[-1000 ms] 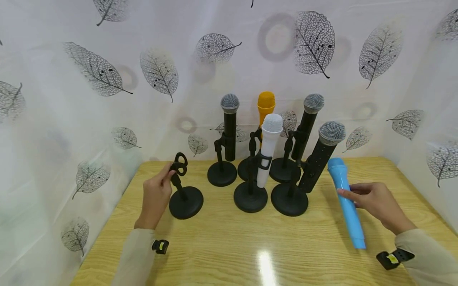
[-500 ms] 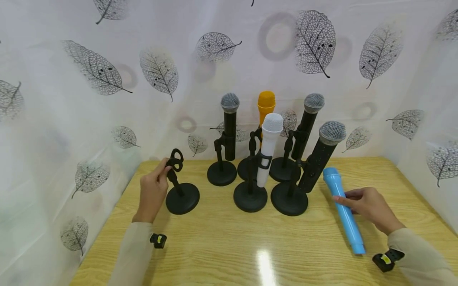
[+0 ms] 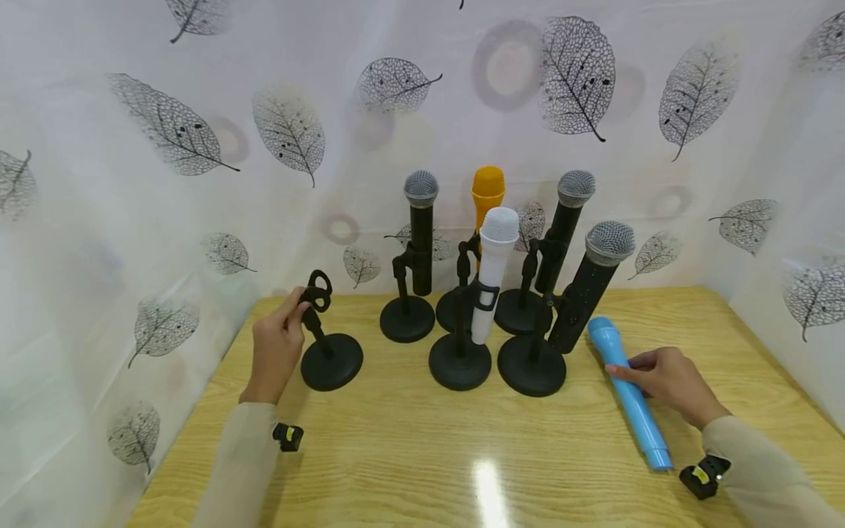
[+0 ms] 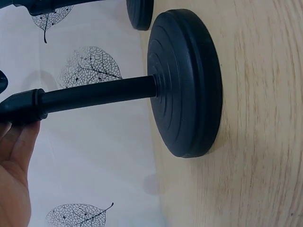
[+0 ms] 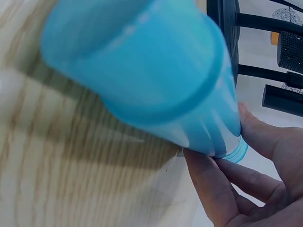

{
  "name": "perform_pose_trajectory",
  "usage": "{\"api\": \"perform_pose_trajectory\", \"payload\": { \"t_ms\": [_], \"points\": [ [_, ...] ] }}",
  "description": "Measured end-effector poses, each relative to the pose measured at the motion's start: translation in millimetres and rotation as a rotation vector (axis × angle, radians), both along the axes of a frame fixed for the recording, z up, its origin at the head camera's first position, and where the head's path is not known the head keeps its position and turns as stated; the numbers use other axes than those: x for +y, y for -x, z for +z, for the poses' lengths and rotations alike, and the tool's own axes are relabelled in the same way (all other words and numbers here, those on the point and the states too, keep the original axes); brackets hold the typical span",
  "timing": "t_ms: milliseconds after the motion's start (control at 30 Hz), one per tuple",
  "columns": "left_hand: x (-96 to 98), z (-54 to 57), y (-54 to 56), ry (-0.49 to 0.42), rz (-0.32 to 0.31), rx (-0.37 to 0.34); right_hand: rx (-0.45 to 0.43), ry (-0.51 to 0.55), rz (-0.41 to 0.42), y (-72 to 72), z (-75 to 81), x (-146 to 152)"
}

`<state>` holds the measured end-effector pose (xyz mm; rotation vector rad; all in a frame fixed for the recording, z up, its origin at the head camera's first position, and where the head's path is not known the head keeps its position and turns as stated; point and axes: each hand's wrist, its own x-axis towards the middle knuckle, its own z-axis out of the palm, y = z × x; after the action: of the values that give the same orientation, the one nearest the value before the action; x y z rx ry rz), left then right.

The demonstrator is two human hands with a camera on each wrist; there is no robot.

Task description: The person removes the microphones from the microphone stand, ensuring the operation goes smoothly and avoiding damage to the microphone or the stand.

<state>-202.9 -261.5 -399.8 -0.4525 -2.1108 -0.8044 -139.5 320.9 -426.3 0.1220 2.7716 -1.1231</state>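
The left hand (image 3: 277, 350) has its fingers closed in a pinch on the neck of a black plastic microphone stand (image 3: 332, 361), just below its looped clip (image 3: 319, 292); the round base is on the pale wood-grain worktop (image 3: 396, 447). The right hand (image 3: 675, 383) pinches a glossy light-blue cylindrical microphone (image 3: 637, 414) round its middle, the fingers parted only by the handle. The microphone slants low over the right side of the worktop; whether it touches the wood cannot be told.

Between the hands, five microphones in black stands block the direct way across. In front are a white microphone (image 3: 491, 271) and a thick black microphone with a silver mesh head (image 3: 590, 282), the latter nearest the blue one. Behind are an orange microphone (image 3: 488, 187), partly hidden by the white one, and two slimmer black microphones (image 3: 421, 235). A white sheet printed with grey skeleton leaves (image 3: 422, 139) hangs behind.
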Motion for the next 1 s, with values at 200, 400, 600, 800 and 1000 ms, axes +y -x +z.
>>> {"api": "perform_pose_trajectory", "payload": {
  "t_ms": [200,400,600,800,1000],
  "points": [
    [0.5,1.0,0.9,-0.004,0.005,0.002,0.011,-0.017,0.003,-0.9,0.0,-0.3],
    [1.0,0.7,-1.7,-0.009,0.004,0.007,0.009,-0.054,0.017,0.1,-1.6,-0.1],
    [0.4,-1.7,-8.2,0.009,0.042,-0.071,-0.002,-0.069,0.022,2.0,0.0,1.8],
    [1.8,-3.8,-23.4,-0.065,0.093,-0.206,-0.034,-0.061,0.012,1.4,2.2,4.3],
    [9.9,-7.4,-46.4,-0.126,0.107,-0.159,-0.046,-0.029,0.015,0.6,5.9,6.1]
  ]
}}
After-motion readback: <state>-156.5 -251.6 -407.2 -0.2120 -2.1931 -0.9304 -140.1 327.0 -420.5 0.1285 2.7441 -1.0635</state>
